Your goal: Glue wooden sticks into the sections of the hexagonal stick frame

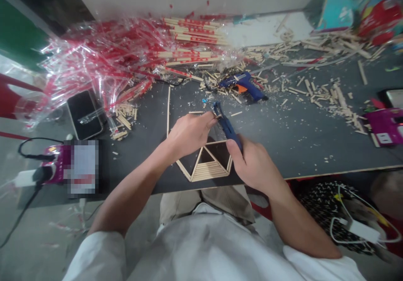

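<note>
My right hand (256, 163) is wrapped round the handle of a dark blue hand cutter (227, 123), whose head points up and away from me. At that head, the fingers of my left hand (190, 132) pinch a small piece, probably a bit of wooden stick; the fingers mostly hide it. Below both hands, near the table's front edge, lies a flat frame of glued wooden sticks (209, 171), with triangles and one section filled by parallel sticks. My hands cover part of its upper side. A long single stick (168, 106) lies left of my left hand.
A blue glue gun (244, 84) with an orange trigger lies beyond my hands. Red-printed chopsticks (195, 31) and plastic wrappers (103, 54) pile up at back left. Stick offcuts (338, 98) scatter right. A phone (84, 115) and a purple power strip (58, 161) with cables are left.
</note>
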A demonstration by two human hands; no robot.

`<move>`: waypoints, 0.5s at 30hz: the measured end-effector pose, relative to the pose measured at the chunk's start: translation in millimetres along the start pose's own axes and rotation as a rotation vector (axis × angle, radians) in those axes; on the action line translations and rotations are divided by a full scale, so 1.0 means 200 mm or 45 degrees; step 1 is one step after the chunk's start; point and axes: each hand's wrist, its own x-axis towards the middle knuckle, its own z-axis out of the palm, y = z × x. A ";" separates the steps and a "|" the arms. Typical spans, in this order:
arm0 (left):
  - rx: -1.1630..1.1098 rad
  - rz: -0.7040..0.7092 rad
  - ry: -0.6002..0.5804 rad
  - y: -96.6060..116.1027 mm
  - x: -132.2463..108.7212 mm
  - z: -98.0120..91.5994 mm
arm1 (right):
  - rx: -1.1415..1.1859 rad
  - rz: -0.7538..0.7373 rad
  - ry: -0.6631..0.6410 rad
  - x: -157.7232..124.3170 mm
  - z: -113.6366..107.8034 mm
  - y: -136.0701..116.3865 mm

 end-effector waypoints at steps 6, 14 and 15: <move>-0.054 0.035 0.054 0.01 0.00 -0.02 | -0.130 0.004 0.120 0.00 0.01 -0.01; 0.112 -0.027 0.061 -0.09 0.01 -0.03 | -0.145 0.096 0.253 -0.01 -0.01 0.08; 0.136 -0.025 0.074 -0.10 0.01 -0.03 | -0.159 0.129 0.268 -0.02 -0.02 0.11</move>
